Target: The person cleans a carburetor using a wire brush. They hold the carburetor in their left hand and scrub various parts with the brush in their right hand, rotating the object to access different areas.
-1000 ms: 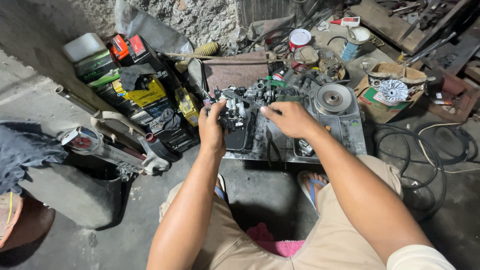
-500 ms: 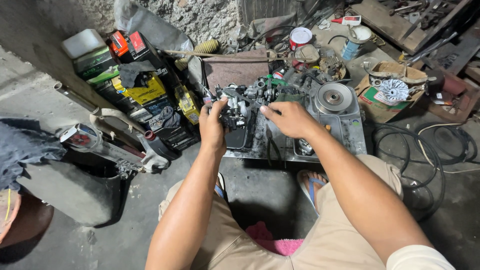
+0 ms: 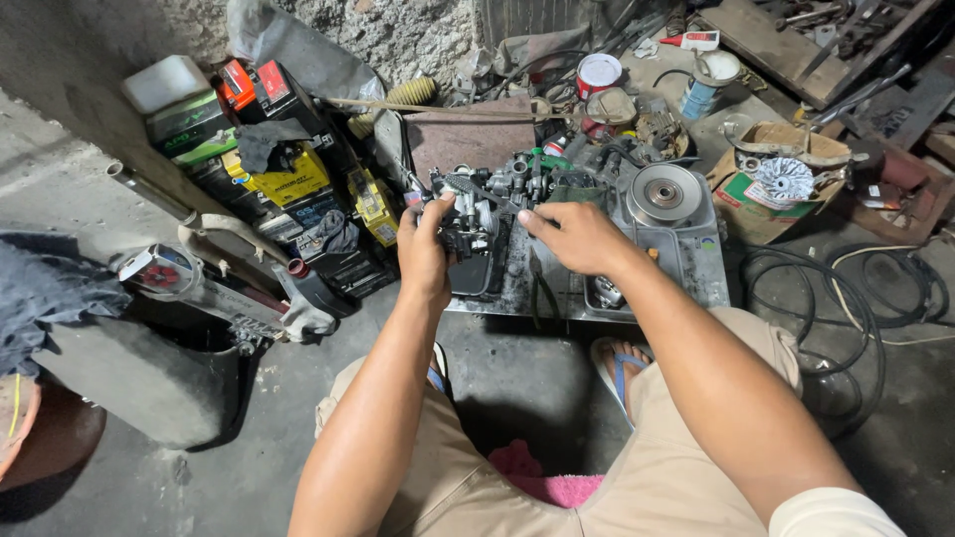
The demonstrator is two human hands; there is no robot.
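Far left: grey cloth [image 3: 45,298] over a concrete block. Then stacked batteries [image 3: 264,164] against the wall. Centre: left hand [image 3: 426,249] curled round a dark carburettor-like part [image 3: 468,224], thumb over its top, fingers behind. Part held above the left edge of a greasy metal tray [image 3: 696,268], long axis seemingly upright, though clutter blurs it. Right hand [image 3: 577,237] half closed, fingertips on the part's right side; grip unclear. Rightward: round metal disc [image 3: 662,194], cardboard box [image 3: 756,194], black cables [image 3: 856,288].

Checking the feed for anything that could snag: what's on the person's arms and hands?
Nothing on the hands: left hand and right hand are bare, no gloves, rings or watch visible. Forearms are uncovered. Only a white short sleeve edge shows at the right upper arm.
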